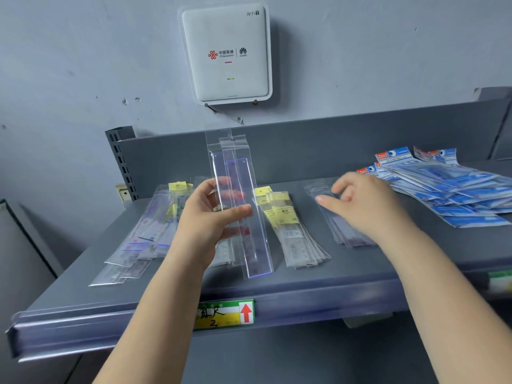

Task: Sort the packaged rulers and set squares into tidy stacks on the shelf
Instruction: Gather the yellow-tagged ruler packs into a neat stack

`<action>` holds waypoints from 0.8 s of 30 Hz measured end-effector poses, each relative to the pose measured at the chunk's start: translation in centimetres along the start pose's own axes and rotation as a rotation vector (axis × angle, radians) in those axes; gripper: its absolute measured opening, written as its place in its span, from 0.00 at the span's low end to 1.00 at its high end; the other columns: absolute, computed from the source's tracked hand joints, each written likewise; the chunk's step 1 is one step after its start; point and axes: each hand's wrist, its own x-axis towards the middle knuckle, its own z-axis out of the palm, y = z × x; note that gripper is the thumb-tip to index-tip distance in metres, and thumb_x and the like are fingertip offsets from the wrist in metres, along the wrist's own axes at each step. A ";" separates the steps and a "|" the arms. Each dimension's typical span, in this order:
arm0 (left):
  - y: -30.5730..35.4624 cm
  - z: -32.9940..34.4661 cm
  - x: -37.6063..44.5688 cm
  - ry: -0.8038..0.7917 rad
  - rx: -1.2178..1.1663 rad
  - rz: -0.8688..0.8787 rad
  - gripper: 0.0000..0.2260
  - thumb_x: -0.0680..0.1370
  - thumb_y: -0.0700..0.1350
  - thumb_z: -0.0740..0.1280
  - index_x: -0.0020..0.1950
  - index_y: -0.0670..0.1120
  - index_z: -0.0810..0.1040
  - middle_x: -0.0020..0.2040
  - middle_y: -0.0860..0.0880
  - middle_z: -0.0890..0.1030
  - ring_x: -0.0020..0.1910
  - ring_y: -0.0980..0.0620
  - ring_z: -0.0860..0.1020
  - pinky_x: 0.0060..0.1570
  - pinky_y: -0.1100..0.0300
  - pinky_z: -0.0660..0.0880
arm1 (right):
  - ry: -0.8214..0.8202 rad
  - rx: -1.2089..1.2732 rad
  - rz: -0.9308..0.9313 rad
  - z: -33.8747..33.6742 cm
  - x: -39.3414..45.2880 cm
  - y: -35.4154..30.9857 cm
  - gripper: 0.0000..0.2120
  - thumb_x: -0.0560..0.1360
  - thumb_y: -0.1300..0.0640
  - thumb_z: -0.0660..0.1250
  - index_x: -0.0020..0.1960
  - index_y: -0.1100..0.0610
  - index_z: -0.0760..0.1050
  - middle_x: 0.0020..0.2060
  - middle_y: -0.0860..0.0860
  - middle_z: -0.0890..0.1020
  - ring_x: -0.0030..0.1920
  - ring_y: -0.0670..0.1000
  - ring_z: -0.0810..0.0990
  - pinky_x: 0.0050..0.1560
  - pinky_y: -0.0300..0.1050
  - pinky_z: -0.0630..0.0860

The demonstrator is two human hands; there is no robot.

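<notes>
Head view, frame centre: our left hand (206,217) pinches clear ruler packs (238,200) upright above the shelf (360,275); our right hand (365,202), fingers relaxed, touches a flat stack (336,223). Light, slippery sleeves; we'd pinch mid-length.

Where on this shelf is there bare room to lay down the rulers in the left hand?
Bare shelf shows along the front edge, and in a strip between the yellow-labelled ruler stack and the clear stack under the right hand. The left heap and blue packs are crowded.
</notes>
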 end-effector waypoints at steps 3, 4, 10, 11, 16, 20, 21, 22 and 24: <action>0.1 0.1 -0.1 0.008 0.008 0.007 0.20 0.69 0.28 0.70 0.56 0.45 0.73 0.48 0.44 0.80 0.35 0.52 0.82 0.29 0.56 0.79 | -0.186 0.265 -0.104 1.1 -2.0 -3.9 0.15 0.64 0.41 0.73 0.43 0.50 0.76 0.31 0.44 0.79 0.32 0.38 0.76 0.32 0.32 0.70; 0.1 0.1 -0.1 0.010 0.013 0.011 0.19 0.69 0.28 0.70 0.55 0.45 0.73 0.48 0.44 0.80 0.34 0.52 0.82 0.29 0.57 0.79 | -0.269 0.262 -0.123 1.8 -2.6 -5.0 0.17 0.64 0.40 0.73 0.45 0.50 0.76 0.33 0.44 0.80 0.34 0.38 0.77 0.35 0.34 0.71; 0.0 0.2 -0.4 0.004 0.015 0.030 0.15 0.72 0.32 0.69 0.56 0.44 0.73 0.43 0.45 0.79 0.35 0.51 0.81 0.30 0.55 0.79 | -0.259 0.197 -0.189 4.7 -3.1 -6.4 0.13 0.69 0.48 0.73 0.38 0.55 0.73 0.31 0.52 0.81 0.32 0.48 0.75 0.35 0.40 0.71; 0.0 0.2 -0.4 0.004 0.009 0.030 0.14 0.74 0.32 0.68 0.57 0.44 0.74 0.42 0.46 0.78 0.35 0.51 0.81 0.31 0.54 0.80 | -0.242 0.234 -0.183 4.7 -2.8 -6.2 0.13 0.69 0.50 0.73 0.35 0.55 0.72 0.30 0.55 0.81 0.29 0.49 0.74 0.35 0.41 0.72; 0.1 0.0 0.0 0.009 0.002 0.008 0.16 0.76 0.28 0.61 0.58 0.44 0.75 0.43 0.46 0.80 0.36 0.51 0.81 0.30 0.54 0.80 | -0.109 0.422 -0.124 2.7 -0.9 -3.5 0.15 0.68 0.54 0.74 0.41 0.66 0.76 0.33 0.63 0.82 0.34 0.63 0.78 0.42 0.56 0.78; 0.0 0.0 0.1 -0.002 0.012 0.016 0.16 0.76 0.28 0.61 0.58 0.44 0.75 0.40 0.47 0.79 0.35 0.52 0.81 0.31 0.53 0.80 | -0.061 0.373 0.001 -0.6 0.6 -0.3 0.09 0.68 0.57 0.75 0.37 0.61 0.77 0.32 0.55 0.81 0.32 0.51 0.76 0.40 0.44 0.72; 0.0 0.1 0.2 -0.004 0.012 0.018 0.16 0.76 0.28 0.61 0.58 0.44 0.75 0.40 0.46 0.78 0.35 0.52 0.81 0.32 0.53 0.80 | -0.074 0.270 0.034 -1.1 0.7 0.5 0.08 0.68 0.57 0.75 0.36 0.59 0.77 0.32 0.55 0.81 0.33 0.51 0.76 0.41 0.41 0.70; 0.0 0.1 0.2 -0.005 0.011 0.018 0.15 0.76 0.28 0.61 0.58 0.44 0.75 0.40 0.46 0.78 0.35 0.52 0.81 0.32 0.52 0.81 | -0.103 0.152 0.070 -1.3 0.9 1.2 0.08 0.68 0.56 0.75 0.36 0.59 0.79 0.34 0.56 0.82 0.36 0.54 0.78 0.40 0.41 0.69; 0.1 0.2 0.2 -0.009 0.008 0.013 0.15 0.76 0.29 0.62 0.59 0.43 0.74 0.41 0.45 0.78 0.35 0.51 0.82 0.33 0.52 0.81 | -0.191 -0.069 0.139 -1.1 1.1 2.2 0.14 0.67 0.52 0.75 0.41 0.64 0.81 0.42 0.61 0.83 0.45 0.59 0.80 0.41 0.44 0.71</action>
